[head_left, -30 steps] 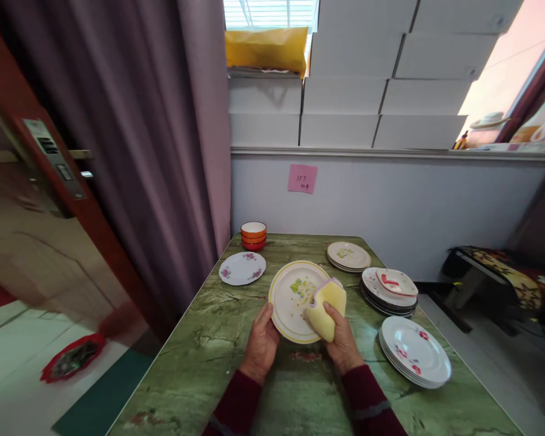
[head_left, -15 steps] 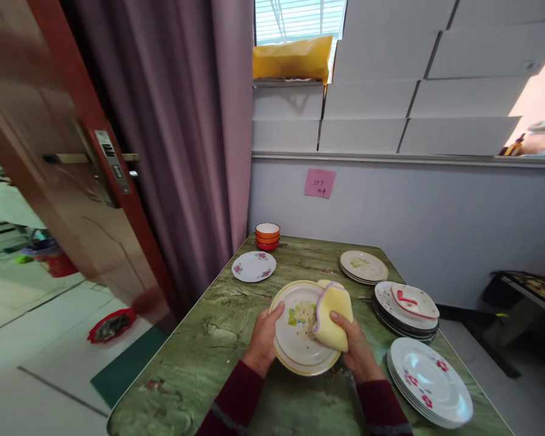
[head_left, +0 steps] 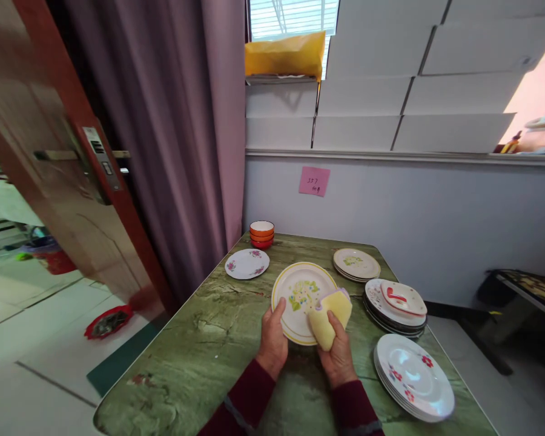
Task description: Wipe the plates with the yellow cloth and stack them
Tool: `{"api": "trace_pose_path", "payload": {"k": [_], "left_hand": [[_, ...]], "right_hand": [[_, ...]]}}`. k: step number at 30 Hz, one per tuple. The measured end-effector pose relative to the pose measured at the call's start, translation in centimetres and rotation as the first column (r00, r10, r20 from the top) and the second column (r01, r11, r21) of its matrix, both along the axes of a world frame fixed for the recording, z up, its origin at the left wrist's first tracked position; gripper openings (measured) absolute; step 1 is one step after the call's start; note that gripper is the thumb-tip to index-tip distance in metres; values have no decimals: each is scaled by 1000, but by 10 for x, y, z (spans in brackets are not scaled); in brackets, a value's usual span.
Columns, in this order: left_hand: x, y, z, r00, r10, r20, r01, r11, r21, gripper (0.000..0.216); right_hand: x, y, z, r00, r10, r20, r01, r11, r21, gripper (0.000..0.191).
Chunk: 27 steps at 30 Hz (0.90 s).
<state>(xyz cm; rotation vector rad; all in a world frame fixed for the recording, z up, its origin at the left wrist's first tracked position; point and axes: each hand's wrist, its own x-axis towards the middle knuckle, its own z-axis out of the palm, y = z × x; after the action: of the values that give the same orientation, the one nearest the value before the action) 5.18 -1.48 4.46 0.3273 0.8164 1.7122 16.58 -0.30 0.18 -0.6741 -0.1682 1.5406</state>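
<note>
A cream plate (head_left: 295, 281) with a yellow rim and a green leaf pattern is held up over the table, tilted toward me. My left hand (head_left: 274, 336) grips its lower left edge, thumb on the face and fingers out of sight behind. In my right hand (head_left: 338, 357) is a folded yellow cloth (head_left: 331, 315) with a purple edge. The cloth covers the plate's lower right rim, and my thumb presses on it. Whether the right fingers also hold the plate's underside is hidden.
Right of the hands stand stacks of cream plates (head_left: 356, 264), dark-edged plates topped by a square dish (head_left: 404, 298), and flowered white plates (head_left: 415, 375). At the back left are a flowered oval plate (head_left: 247, 264) and orange bowls (head_left: 262, 234). The green table (head_left: 186, 357) meets the wall behind.
The plate has risen and turned in my hands. My right hand with the cloth has shifted left and down to the plate's lower right rim. The whole view has swung slightly.
</note>
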Motion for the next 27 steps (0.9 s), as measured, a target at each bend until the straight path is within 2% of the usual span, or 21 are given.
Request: {"api": "trace_pose_path", "payload": {"k": [4,8,11,15,17,19,21,22,25,27], "left_hand": [[-5,-3,6,993,-116,18,114,991,71,34],[7,-4,-1,956,-219,194,214,976,46,44],[10,-1,-8,931,-209,300,190,978,91,54],[-14,3,-13,920,-214,328,166,972,168,64],[-30,3,-12,926,-195,324,144,974,177,65],[-42,1,-9,932,-180,315,131,976,171,63],[-47,-3,-2,937,-180,298,141,979,149,61],[-47,-5,3,939,-188,287,154,979,136,60],[-39,-8,19,942,-216,258,193,975,110,58],[-32,-9,29,941,-237,241,216,970,108,57]], "right_hand": [[2,4,-6,999,-37,-9,37,999,1,56],[-5,2,-8,999,0,-46,1,1000,16,53],[-12,-3,-6,997,71,-30,-70,997,18,52],[-12,-4,-4,982,130,139,-135,991,21,60],[-5,-1,-1,957,46,286,-54,998,21,63],[6,4,8,915,-96,392,83,995,51,62],[16,8,25,836,-216,505,159,975,154,62],[19,9,36,782,-250,571,137,963,233,64],[16,12,70,508,-343,790,-133,875,466,84],[5,14,82,280,-482,830,-216,811,544,99]]}}
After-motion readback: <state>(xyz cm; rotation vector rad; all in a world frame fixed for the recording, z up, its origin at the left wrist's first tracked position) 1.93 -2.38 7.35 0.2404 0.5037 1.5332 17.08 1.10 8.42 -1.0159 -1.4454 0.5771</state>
